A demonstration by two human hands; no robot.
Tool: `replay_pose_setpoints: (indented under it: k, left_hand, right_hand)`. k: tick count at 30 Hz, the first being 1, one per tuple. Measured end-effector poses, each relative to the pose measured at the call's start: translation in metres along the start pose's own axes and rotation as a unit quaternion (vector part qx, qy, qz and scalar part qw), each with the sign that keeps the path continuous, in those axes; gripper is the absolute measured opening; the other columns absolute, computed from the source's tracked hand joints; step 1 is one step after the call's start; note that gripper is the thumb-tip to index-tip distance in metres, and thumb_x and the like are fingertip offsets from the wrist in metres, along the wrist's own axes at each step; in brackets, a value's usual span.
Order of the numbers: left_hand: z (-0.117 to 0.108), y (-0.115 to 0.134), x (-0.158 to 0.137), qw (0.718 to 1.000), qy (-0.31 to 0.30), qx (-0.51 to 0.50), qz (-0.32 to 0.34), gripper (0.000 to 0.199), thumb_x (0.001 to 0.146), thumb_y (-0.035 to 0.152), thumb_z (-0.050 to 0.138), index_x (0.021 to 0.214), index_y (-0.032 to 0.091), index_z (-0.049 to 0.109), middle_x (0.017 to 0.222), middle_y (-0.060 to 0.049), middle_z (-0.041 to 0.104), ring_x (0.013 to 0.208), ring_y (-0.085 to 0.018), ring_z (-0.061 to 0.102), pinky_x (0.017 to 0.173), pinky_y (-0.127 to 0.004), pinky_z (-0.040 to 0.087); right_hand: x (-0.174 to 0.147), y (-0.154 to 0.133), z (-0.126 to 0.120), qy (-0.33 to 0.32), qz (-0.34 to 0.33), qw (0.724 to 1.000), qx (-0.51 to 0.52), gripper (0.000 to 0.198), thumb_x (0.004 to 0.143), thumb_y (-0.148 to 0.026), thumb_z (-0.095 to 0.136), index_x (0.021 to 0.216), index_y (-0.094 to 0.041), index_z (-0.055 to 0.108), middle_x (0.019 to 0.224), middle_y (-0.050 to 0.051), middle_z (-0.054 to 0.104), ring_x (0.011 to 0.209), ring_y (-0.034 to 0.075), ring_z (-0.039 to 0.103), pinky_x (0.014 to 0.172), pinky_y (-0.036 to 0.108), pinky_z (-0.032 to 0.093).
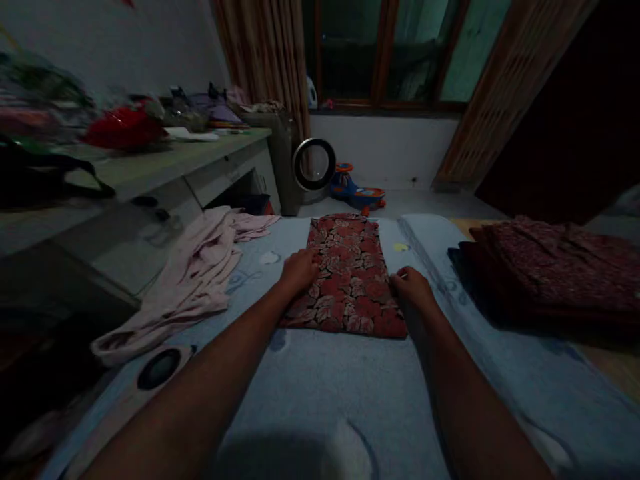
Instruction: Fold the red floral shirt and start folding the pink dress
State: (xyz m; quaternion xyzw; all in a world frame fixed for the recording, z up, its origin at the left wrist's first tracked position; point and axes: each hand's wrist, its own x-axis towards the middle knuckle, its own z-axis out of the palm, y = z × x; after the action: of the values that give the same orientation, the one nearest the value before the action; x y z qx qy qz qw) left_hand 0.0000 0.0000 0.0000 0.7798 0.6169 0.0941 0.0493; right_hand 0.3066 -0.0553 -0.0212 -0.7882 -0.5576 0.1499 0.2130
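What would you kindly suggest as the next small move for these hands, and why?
Perhaps gently draw the floral cloth taut sideways: the left hand and right hand are at opposite side edges, and its far edge looks slightly uneven.

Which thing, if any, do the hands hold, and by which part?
The left hand lies on the left edge of the red floral cloth, the right hand at its right edge; whether either grips it cannot be told.

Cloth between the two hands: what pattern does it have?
The cloth has reddish flowers with paler leaves, best seen in the head view.
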Motion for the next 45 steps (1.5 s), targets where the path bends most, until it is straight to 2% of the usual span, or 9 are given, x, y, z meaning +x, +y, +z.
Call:
replay_pose_setpoints:
  k: [4, 10, 15, 19, 25, 33, 41, 43, 45]
  left_hand:
    - [-0.003, 0.002, -0.001, 0.999, 0.004, 0.023, 0.027, 0.033, 0.091, 0.029, 0.051, 0.123, 0.025, 0.06, 0.124, -0.009, 0.065, 0.114, -0.027, 0.06, 0.097, -0.041, 0.045]
    - [0.002, 0.036, 0.011, 0.981, -0.018, 0.002, 0.195, 0.03, 0.09, 0.029, 0.057, 0.119, 0.023, 0.063, 0.131, -0.008, 0.062, 0.125, -0.026, 0.052, 0.107, -0.042, 0.038]
    - [0.008, 0.057, 0.027, 0.98, -0.06, -0.033, 0.188, 0.026, 0.087, 0.034, 0.061, 0.107, 0.018, 0.066, 0.114, -0.009, 0.067, 0.107, -0.026, 0.061, 0.093, -0.036, 0.047]
    - [0.016, 0.06, 0.033, 0.98, -0.074, -0.054, 0.179, 0.017, 0.082, 0.027, 0.064, 0.096, 0.017, 0.067, 0.102, -0.007, 0.069, 0.093, -0.023, 0.063, 0.082, -0.032, 0.049]
    - [0.02, 0.061, 0.023, 0.975, -0.052, -0.071, 0.202, 0.013, 0.085, 0.023, 0.058, 0.096, 0.019, 0.064, 0.1, -0.007, 0.068, 0.092, -0.022, 0.062, 0.082, -0.032, 0.049]
    - [0.001, 0.061, 0.008, 0.975, 0.022, -0.032, 0.218, 0.015, 0.088, 0.022, 0.055, 0.102, 0.021, 0.063, 0.107, -0.007, 0.067, 0.102, -0.024, 0.061, 0.089, -0.035, 0.048]
    - [0.013, 0.066, 0.002, 0.986, 0.042, 0.037, 0.155, 0.045, 0.086, 0.027, 0.063, 0.13, 0.021, 0.054, 0.138, -0.013, 0.056, 0.126, -0.029, 0.051, 0.102, -0.043, 0.043]
    - [0.014, 0.062, 0.002, 0.988, 0.046, 0.025, 0.143, 0.046, 0.088, 0.033, 0.063, 0.132, 0.022, 0.053, 0.14, -0.012, 0.055, 0.127, -0.029, 0.05, 0.103, -0.043, 0.042]
    - [0.012, 0.055, 0.002, 0.99, 0.041, 0.012, 0.136, 0.043, 0.09, 0.039, 0.06, 0.13, 0.023, 0.054, 0.138, -0.01, 0.056, 0.126, -0.028, 0.051, 0.104, -0.044, 0.04]
  right_hand:
    - [0.0, -0.005, 0.005, -0.008, -0.028, 0.999, 0.026, 0.028, 0.086, -0.04, 0.058, 0.102, -0.018, 0.065, 0.091, 0.006, 0.074, 0.082, 0.017, 0.067, 0.068, 0.024, 0.04]
    - [-0.002, -0.006, 0.01, 0.003, -0.036, 0.999, 0.027, 0.029, 0.086, -0.034, 0.056, 0.11, -0.019, 0.063, 0.093, 0.005, 0.073, 0.083, 0.018, 0.066, 0.066, 0.025, 0.039]
    - [-0.006, -0.007, 0.01, 0.009, -0.038, 0.999, 0.038, 0.032, 0.086, -0.035, 0.053, 0.113, -0.02, 0.062, 0.094, 0.004, 0.071, 0.081, 0.018, 0.063, 0.064, 0.026, 0.038]
    - [-0.005, -0.003, 0.015, 0.04, -0.061, 0.992, 0.101, 0.036, 0.08, -0.032, 0.053, 0.112, -0.02, 0.062, 0.09, 0.003, 0.067, 0.075, 0.017, 0.06, 0.065, 0.026, 0.041]
    - [0.002, 0.008, 0.028, 0.072, -0.113, 0.966, 0.22, 0.04, 0.075, -0.033, 0.05, 0.11, -0.019, 0.061, 0.085, 0.002, 0.064, 0.072, 0.017, 0.058, 0.068, 0.028, 0.045]
    - [0.007, 0.011, 0.033, 0.072, -0.121, 0.934, 0.327, 0.044, 0.076, -0.043, 0.056, 0.112, -0.018, 0.058, 0.095, 0.006, 0.067, 0.077, 0.019, 0.063, 0.073, 0.033, 0.051]
    - [-0.001, 0.003, 0.022, 0.191, -0.186, 0.957, 0.112, 0.029, 0.079, -0.028, 0.054, 0.104, -0.016, 0.064, 0.103, 0.012, 0.063, 0.09, 0.024, 0.058, 0.085, 0.04, 0.048]
    - [-0.01, -0.011, 0.012, 0.173, -0.231, 0.954, 0.08, 0.023, 0.084, -0.026, 0.052, 0.101, -0.017, 0.065, 0.101, 0.011, 0.064, 0.09, 0.024, 0.058, 0.086, 0.039, 0.047]
    - [-0.024, -0.032, 0.006, 0.107, -0.284, 0.951, 0.049, 0.022, 0.09, -0.026, 0.048, 0.1, -0.018, 0.067, 0.099, 0.01, 0.065, 0.092, 0.023, 0.058, 0.087, 0.036, 0.045]
